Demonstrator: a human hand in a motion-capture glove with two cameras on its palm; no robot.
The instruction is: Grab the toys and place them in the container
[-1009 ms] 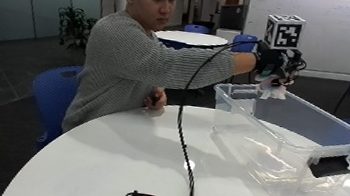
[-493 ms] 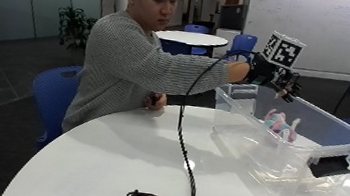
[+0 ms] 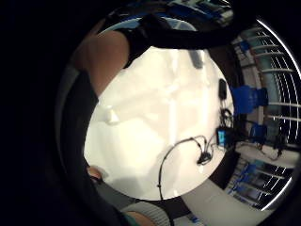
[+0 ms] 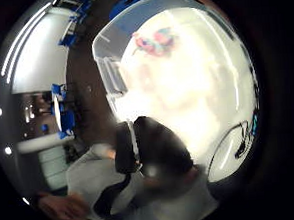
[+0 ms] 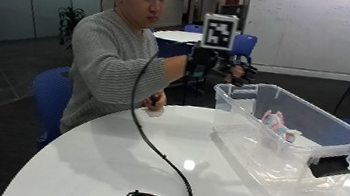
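1. I take the container [image 5: 290, 142] as my landmark: it is a clear plastic box that stands on the white worktop [image 5: 153, 171], at the side away from my chair, with a black latch on its near end.
2. One toy [image 5: 276, 124], pink with some light blue, lies inside the container, against its far long wall. The thumb side palm view shows the same toy on the container floor.
3. My gloved right hand [image 5: 235, 71] is in the air, above the end of the container nearest to me, and it touches nothing.
4. I see no toy in this hand. Whether the fingers are straight or curled I cannot tell, because they are too small and dark in the outside view.
5. My bare hand rests at the edge of the worktop, well apart from the container, close to my body.
6. I judge that the placing step is finished for this toy.
7. On the worktop outside the container I see only a black cable, no other toy. So the next move calls for looking for any toy that is left; if there is none, the task seems done.
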